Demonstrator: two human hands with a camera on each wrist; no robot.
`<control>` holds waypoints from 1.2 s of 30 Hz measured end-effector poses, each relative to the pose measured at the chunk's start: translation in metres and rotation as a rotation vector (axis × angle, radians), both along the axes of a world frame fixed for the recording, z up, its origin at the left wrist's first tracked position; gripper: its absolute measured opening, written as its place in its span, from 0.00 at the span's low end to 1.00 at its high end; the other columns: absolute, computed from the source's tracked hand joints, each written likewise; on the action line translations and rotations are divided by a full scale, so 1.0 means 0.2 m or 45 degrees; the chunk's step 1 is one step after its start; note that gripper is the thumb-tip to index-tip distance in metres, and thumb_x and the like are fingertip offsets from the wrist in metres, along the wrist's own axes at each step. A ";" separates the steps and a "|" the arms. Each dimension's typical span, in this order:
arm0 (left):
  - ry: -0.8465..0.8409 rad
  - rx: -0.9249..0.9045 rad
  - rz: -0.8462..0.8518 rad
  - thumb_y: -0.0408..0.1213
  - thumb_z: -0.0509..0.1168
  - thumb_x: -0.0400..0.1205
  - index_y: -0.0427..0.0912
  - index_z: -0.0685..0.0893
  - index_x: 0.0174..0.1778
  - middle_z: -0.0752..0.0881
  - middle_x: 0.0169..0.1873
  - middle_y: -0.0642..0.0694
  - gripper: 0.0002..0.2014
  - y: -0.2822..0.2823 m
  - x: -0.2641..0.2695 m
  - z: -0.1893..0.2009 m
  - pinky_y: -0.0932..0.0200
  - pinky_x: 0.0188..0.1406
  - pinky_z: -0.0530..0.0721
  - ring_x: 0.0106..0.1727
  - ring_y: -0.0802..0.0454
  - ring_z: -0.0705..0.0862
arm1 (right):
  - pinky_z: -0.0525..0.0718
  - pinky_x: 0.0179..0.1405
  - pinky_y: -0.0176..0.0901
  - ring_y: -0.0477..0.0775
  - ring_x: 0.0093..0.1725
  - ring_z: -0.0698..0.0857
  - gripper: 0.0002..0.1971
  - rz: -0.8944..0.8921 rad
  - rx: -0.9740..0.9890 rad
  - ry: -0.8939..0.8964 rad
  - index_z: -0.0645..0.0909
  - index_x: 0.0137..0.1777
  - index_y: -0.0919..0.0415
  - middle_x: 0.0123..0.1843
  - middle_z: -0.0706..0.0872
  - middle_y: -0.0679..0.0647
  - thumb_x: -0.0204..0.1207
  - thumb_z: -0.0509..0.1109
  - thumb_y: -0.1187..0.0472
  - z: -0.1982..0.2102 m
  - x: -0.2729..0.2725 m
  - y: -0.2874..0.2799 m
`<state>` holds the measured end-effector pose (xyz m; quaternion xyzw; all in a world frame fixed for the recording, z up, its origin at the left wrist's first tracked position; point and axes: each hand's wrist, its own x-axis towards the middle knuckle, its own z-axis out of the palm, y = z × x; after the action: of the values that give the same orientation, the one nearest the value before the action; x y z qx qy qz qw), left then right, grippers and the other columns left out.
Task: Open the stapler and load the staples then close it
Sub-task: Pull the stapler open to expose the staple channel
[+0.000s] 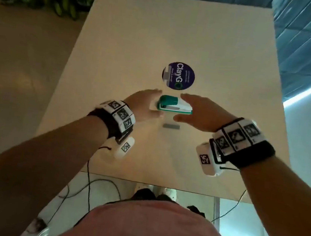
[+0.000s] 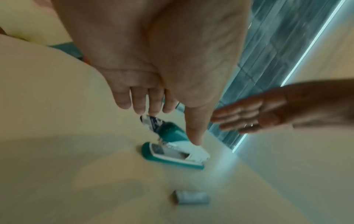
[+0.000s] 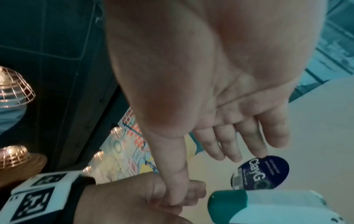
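Observation:
A teal and white stapler (image 1: 174, 106) lies on the pale table (image 1: 180, 32), its long side across my view and its top down. My left hand (image 1: 159, 103) is at its left end and my right hand (image 1: 179, 107) at its right end. Both have straight fingers and spread thumbs and grip nothing. A grey strip of staples (image 1: 171, 126) lies just in front of the stapler. The left wrist view shows the left hand (image 2: 170, 125) over the stapler (image 2: 172, 151), with the staples (image 2: 191, 197) nearer. In the right wrist view the right hand (image 3: 203, 178) hovers by the stapler (image 3: 268, 207).
A round dark blue sticker (image 1: 178, 76) sits on the table just behind the stapler and shows again as the sticker (image 3: 262, 172) in the right wrist view. The table's near edge (image 1: 162, 186) is close to my body. Cables hang below it.

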<state>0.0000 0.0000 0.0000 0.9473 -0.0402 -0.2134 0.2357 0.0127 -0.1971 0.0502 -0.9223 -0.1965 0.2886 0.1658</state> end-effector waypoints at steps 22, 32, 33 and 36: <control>-0.096 -0.025 0.048 0.41 0.71 0.68 0.32 0.84 0.42 0.84 0.48 0.33 0.15 -0.03 0.20 -0.19 0.53 0.47 0.71 0.50 0.36 0.78 | 0.82 0.49 0.51 0.59 0.53 0.82 0.13 0.152 0.034 -0.261 0.76 0.57 0.62 0.56 0.83 0.59 0.75 0.66 0.59 -0.26 0.23 0.26; -0.154 -0.158 0.032 0.43 0.78 0.66 0.43 0.86 0.55 0.84 0.49 0.42 0.22 0.02 0.21 -0.27 0.60 0.50 0.71 0.51 0.45 0.79 | 0.79 0.42 0.41 0.54 0.43 0.84 0.15 -0.182 0.202 -0.307 0.79 0.49 0.58 0.45 0.86 0.53 0.64 0.77 0.61 0.01 0.22 -0.20; -0.156 -0.165 0.034 0.43 0.78 0.66 0.43 0.86 0.55 0.84 0.49 0.42 0.21 0.02 0.21 -0.27 0.59 0.50 0.71 0.51 0.45 0.79 | 0.79 0.42 0.42 0.55 0.42 0.85 0.15 -0.227 0.187 -0.318 0.80 0.49 0.58 0.44 0.87 0.55 0.63 0.78 0.62 0.01 0.21 -0.27; -0.166 -0.182 0.043 0.42 0.78 0.66 0.44 0.86 0.54 0.85 0.48 0.42 0.21 0.02 0.21 -0.28 0.59 0.50 0.71 0.50 0.46 0.79 | 0.82 0.43 0.46 0.58 0.43 0.85 0.13 -0.369 0.125 -0.294 0.83 0.47 0.57 0.44 0.89 0.58 0.63 0.78 0.63 -0.06 0.22 -0.43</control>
<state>0.0414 0.0036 -0.0562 0.9404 -0.0547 -0.1439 0.3031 0.0565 -0.2822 0.0375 -0.9587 -0.0934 0.1440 0.2268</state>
